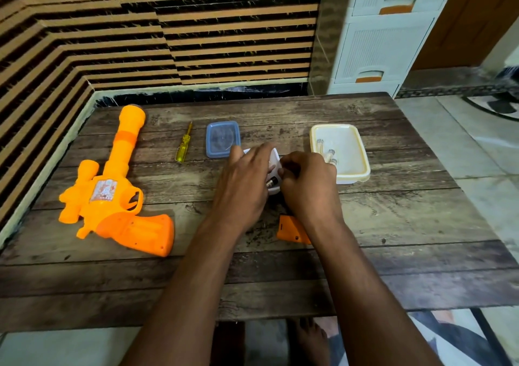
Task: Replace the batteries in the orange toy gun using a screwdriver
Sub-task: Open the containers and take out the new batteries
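The orange toy gun (112,189) lies on its side at the table's left, its battery bay in the grip uncovered. Its orange battery cover (292,229) lies near the middle, partly under my right wrist. A yellow screwdriver (184,144) rests beyond the gun. My left hand (244,186) holds a small white container (274,166) at mid-table, fingers wrapped over its near side. A dark battery (271,181) shows inside it. My right hand (309,186) has curled fingers at the container's right edge; what they pinch is hidden.
A blue lid (222,139) lies behind the small container. A cream tray (351,152) holding a few pale batteries sits at the right. The wooden table (393,225) ends against a striped wall at left and back. A white drawer unit (384,34) stands beyond.
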Demonstrator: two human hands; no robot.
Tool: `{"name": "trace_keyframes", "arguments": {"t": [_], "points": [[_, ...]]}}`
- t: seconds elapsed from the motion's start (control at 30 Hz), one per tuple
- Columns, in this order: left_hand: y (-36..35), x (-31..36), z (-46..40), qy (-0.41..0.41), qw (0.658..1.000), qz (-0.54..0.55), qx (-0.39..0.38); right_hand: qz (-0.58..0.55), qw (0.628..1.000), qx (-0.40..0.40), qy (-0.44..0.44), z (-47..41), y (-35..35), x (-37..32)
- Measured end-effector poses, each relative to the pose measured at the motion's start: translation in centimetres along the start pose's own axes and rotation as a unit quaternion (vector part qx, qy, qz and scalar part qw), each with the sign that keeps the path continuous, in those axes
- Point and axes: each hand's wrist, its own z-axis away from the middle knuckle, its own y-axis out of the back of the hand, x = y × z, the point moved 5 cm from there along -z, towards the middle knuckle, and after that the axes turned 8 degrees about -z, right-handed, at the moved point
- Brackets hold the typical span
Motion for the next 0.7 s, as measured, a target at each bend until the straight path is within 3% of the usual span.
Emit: {"name": "trace_keyframes", "arguments": {"t": [0.37,0.53,0.7], "points": [[0.1,-0.1,0.2,0.023,1.000,-0.004,0.003,0.002,1.000,0.003,-0.001,-0.5,-0.4,0.5],[0.7,0.8,0.0,-0.018,0.989,0.141,0.027,0.000,1.000,0.011,0.006,-0.5,-0.3,0.5],[1.0,1.3,0.1,-0.021,0.986,0.162,0.040,-0.006,1.000,0.011,0.016,-0.4,-0.1,0.4]]}}
